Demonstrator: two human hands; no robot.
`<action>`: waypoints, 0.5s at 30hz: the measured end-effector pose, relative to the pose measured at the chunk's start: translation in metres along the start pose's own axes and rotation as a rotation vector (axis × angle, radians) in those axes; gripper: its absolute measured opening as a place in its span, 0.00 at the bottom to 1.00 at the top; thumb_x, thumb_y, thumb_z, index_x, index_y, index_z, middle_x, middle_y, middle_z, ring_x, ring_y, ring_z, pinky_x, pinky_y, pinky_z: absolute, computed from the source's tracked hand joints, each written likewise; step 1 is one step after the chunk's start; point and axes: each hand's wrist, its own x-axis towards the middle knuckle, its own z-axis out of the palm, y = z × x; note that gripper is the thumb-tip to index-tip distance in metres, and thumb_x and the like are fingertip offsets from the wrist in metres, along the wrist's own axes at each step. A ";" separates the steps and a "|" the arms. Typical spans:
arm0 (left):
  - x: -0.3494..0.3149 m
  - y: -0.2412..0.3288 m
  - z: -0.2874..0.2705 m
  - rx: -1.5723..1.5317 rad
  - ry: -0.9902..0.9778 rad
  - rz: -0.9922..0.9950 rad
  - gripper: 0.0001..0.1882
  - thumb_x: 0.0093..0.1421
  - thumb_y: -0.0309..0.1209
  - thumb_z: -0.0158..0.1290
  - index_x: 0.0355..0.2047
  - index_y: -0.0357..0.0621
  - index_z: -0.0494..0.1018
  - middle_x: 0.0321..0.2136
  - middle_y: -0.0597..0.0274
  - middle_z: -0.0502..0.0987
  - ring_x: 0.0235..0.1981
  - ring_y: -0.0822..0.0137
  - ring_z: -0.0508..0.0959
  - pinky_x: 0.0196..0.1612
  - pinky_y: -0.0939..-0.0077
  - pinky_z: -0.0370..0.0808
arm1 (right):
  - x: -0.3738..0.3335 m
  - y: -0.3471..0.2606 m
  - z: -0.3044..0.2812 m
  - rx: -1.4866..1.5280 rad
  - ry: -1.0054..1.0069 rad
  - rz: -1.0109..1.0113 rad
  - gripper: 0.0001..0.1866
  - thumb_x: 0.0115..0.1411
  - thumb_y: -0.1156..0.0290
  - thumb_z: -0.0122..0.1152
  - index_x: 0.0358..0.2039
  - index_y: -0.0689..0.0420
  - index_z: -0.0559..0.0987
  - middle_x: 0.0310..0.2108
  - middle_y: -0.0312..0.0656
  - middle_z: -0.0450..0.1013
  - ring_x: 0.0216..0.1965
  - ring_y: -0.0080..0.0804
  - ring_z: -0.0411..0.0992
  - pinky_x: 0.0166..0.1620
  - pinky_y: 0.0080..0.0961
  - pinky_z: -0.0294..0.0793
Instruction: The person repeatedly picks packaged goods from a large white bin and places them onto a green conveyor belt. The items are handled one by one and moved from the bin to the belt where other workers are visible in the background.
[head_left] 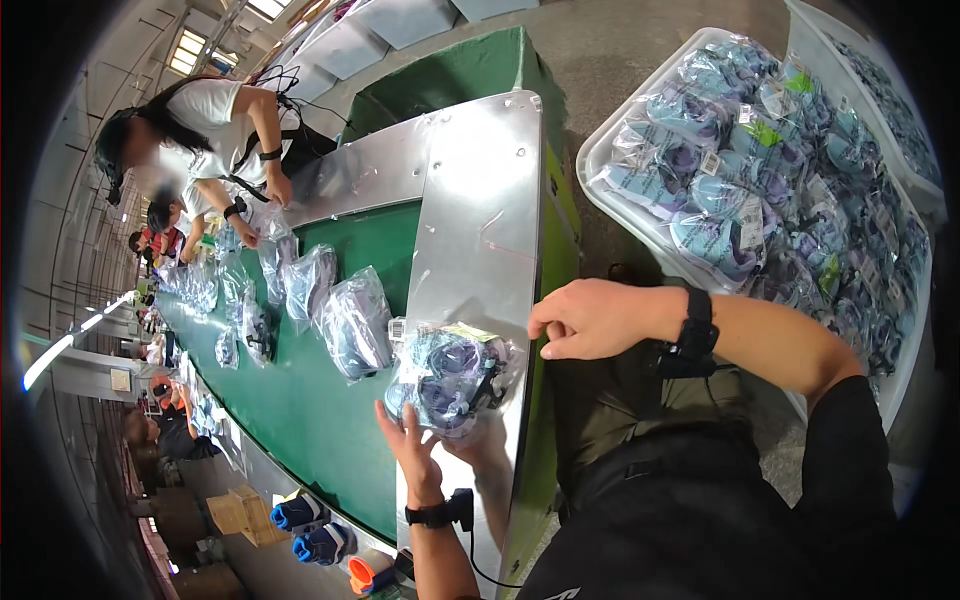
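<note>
A clear plastic bag with a pair of light blue and purple sandals lies on the metal end of the work table. My left hand is at the bag's near left side, fingers spread and tips against the plastic, not wrapped round it. Just past the table's right edge hovers my right hand, its fingers loosely curled and nothing visible in them. Behind the sandals, a bag of blue-grey shoes rests partly on the green conveyor belt. More bagged shoes sit farther along it.
A white bin heaped with bagged sandals stands to my right, another bin beyond it. Across the belt, a person handles bags. Blue shoes and an orange cup are at lower left. A green-covered box stands behind the table.
</note>
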 end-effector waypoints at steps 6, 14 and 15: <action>-0.011 0.011 0.075 -0.356 -0.122 -0.060 0.53 0.66 0.33 0.64 0.81 0.55 0.39 0.64 0.47 0.67 0.57 0.56 0.75 0.57 0.55 0.78 | 0.005 -0.011 0.058 -0.182 0.330 -0.221 0.27 0.59 0.64 0.70 0.58 0.57 0.77 0.56 0.49 0.73 0.59 0.50 0.73 0.61 0.43 0.75; -0.070 0.037 0.162 -0.510 -0.486 -0.139 0.42 0.76 0.34 0.50 0.80 0.57 0.36 0.64 0.55 0.69 0.66 0.55 0.72 0.71 0.53 0.69 | -0.031 -0.037 0.073 -0.879 0.648 -0.323 0.16 0.60 0.64 0.62 0.47 0.57 0.81 0.44 0.39 0.77 0.49 0.36 0.74 0.48 0.36 0.70; -0.082 0.044 0.173 -0.451 -0.399 -0.187 0.41 0.77 0.34 0.49 0.80 0.57 0.36 0.63 0.56 0.70 0.64 0.57 0.73 0.69 0.55 0.71 | -0.044 -0.036 0.066 -0.916 0.741 -0.348 0.13 0.60 0.64 0.61 0.42 0.56 0.82 0.40 0.37 0.77 0.46 0.35 0.74 0.47 0.34 0.70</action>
